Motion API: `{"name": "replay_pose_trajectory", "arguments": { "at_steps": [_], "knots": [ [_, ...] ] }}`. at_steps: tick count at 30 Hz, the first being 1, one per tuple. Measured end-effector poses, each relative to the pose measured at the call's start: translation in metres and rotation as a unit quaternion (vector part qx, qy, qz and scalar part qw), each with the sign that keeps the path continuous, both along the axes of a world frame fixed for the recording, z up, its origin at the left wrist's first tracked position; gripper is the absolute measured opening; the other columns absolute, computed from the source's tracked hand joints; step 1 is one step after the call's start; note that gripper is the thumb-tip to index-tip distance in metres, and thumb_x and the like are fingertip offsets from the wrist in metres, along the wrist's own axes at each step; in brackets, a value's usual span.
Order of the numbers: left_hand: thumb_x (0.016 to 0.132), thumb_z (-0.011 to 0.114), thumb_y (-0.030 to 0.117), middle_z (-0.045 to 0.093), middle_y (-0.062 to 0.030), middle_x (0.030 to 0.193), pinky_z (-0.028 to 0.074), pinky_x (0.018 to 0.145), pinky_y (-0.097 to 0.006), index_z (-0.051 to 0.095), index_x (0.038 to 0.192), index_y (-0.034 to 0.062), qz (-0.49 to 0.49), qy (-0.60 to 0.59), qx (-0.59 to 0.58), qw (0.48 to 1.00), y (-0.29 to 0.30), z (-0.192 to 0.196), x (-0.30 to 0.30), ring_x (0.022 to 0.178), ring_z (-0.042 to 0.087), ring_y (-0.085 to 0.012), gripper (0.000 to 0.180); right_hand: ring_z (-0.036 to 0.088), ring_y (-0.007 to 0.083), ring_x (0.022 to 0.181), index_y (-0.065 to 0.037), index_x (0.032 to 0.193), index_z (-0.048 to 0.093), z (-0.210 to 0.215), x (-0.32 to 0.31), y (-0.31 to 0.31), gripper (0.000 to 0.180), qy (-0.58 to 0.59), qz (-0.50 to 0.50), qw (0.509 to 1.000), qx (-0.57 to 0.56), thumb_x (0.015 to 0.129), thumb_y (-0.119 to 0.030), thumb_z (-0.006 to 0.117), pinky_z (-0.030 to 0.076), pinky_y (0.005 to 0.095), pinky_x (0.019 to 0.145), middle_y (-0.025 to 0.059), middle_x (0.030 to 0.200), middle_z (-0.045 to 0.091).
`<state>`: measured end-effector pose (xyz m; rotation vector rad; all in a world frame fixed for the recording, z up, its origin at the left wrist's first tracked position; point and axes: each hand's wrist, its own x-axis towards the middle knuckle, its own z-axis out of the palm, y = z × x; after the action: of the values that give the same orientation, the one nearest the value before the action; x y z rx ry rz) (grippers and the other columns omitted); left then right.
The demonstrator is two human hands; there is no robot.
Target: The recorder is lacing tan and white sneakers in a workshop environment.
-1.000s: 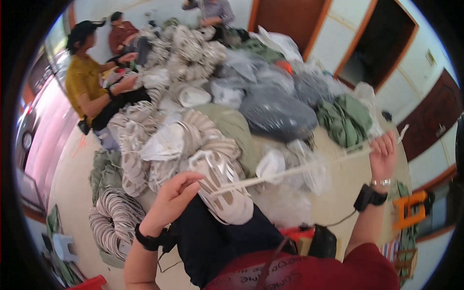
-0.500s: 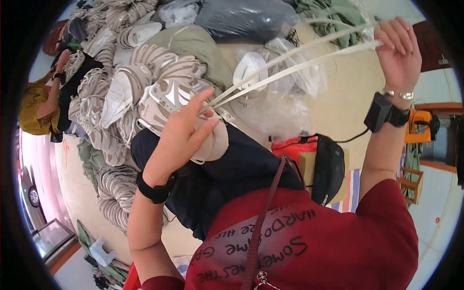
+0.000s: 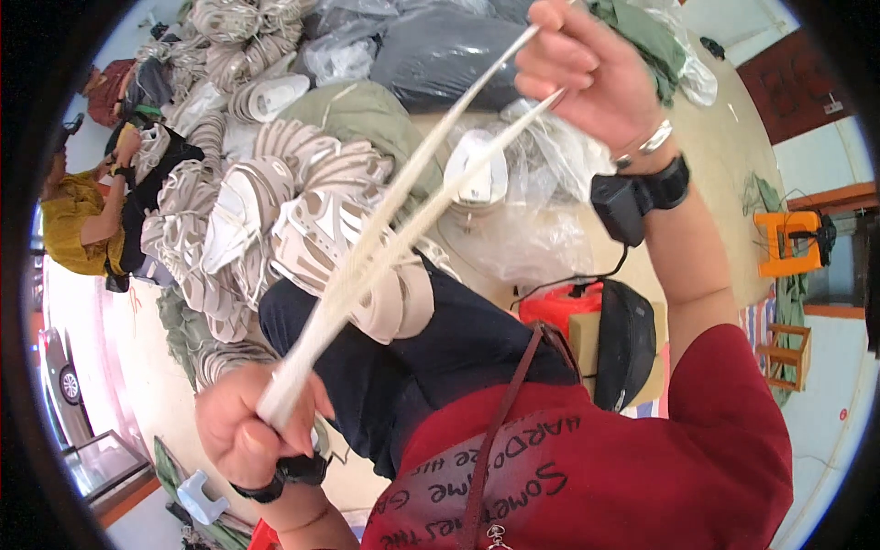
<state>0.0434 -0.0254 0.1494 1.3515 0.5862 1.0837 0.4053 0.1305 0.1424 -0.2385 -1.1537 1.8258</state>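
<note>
Long white shoelaces [image 3: 316, 348] stretch slantwise between my hands. My left hand [image 3: 243, 423], low at the left, is closed round their gathered lower part. My right hand [image 3: 591, 78], raised at the top right, grips the other side, where the laces part into two strands. Behind the laces, a beige and white shoe upper [image 3: 321, 229] lies on my knee with a rounded beige part [image 3: 408, 298] toward me. The laces cover part of the upper. Neither hand touches it.
Bundled shoe uppers [image 3: 243, 206] are heaped at the left. Beyond lie a green sack [image 3: 362, 115], a dark plastic bag [image 3: 449, 60] and clear plastic [image 3: 522, 238]. A red and black bag [image 3: 623, 344] sits by my right side. A person in yellow [image 3: 82, 225] works far left.
My left hand has moved down toward me and closed on the laces. My right hand has moved left and up. The laces now run more steeply across the shoe upper.
</note>
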Motion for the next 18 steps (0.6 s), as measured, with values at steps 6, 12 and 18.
{"name": "replay_pose_trajectory", "arguments": {
  "at_steps": [6,12,18],
  "knots": [
    [0.098,0.055,0.027,0.054,-0.0025,0.058,0.037,0.047,-0.025,0.063,0.08,-0.0032,-0.056,0.125,-0.107,0.985,-0.038,-0.033,-0.057,0.05,0.048,-0.0097,0.036,0.043,0.0091,0.06,-0.008,0.095,0.055,-0.041,0.001,0.031,0.027,0.043,-0.01,0.994,-0.1,0.105,-0.029,0.043,0.048,0.0298,0.069,-0.0062,0.065,0.042],
    [0.097,0.058,0.016,0.065,-0.0052,0.073,0.046,0.059,-0.025,0.066,0.085,-0.0031,0.05,0.287,-0.247,0.924,-0.074,-0.082,-0.072,0.066,0.061,-0.0122,0.024,0.042,0.0091,0.058,-0.007,0.087,0.055,-0.051,-0.02,0.036,0.031,-0.098,-0.166,0.978,-0.081,0.104,-0.03,0.044,0.046,0.0282,0.063,-0.0043,0.063,0.04],
    [0.099,0.054,0.018,0.062,-0.0015,0.07,0.045,0.056,-0.026,0.068,0.091,0.0009,-0.029,0.416,-0.11,0.902,-0.062,-0.109,-0.049,0.064,0.06,-0.0093,0.024,0.045,0.0086,0.057,-0.007,0.086,0.054,-0.034,-0.071,0.029,0.035,-0.142,-0.215,0.966,-0.003,0.103,-0.036,0.044,0.044,0.0266,0.058,-0.0021,0.062,0.048]
  ]
}}
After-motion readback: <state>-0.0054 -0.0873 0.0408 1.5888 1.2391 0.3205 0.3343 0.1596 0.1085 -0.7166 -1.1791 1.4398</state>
